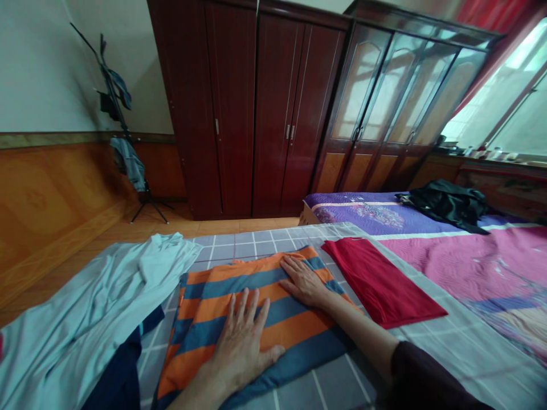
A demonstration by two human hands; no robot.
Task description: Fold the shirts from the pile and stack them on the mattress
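Note:
An orange and blue-grey striped garment (pixel 239 282) lies folded and spread fairly flat on a grey checked cloth (pixel 316 384). My left hand (pixel 241 344) is over its near middle part, palm down with the fingers apart. Near the far right corner, my right hand (pixel 303 282) rests on the stripes, its fingers stretched out. Neither hand grips anything. To the right sits a folded red cloth (pixel 376 282). A loose, rumpled pale mint garment (pixel 123 290) lies to the left, with a dark navy piece (pixel 122 367) partly beneath it.
Behind stands a dark red wardrobe (pixel 277 114), with a glass-doored cabinet (pixel 376 97) beside it. A bed with a purple and pink cover (pixel 448 267) is at right, a black garment (pixel 448 202) on it. A coat stand (pixel 115 108) stands at the far left.

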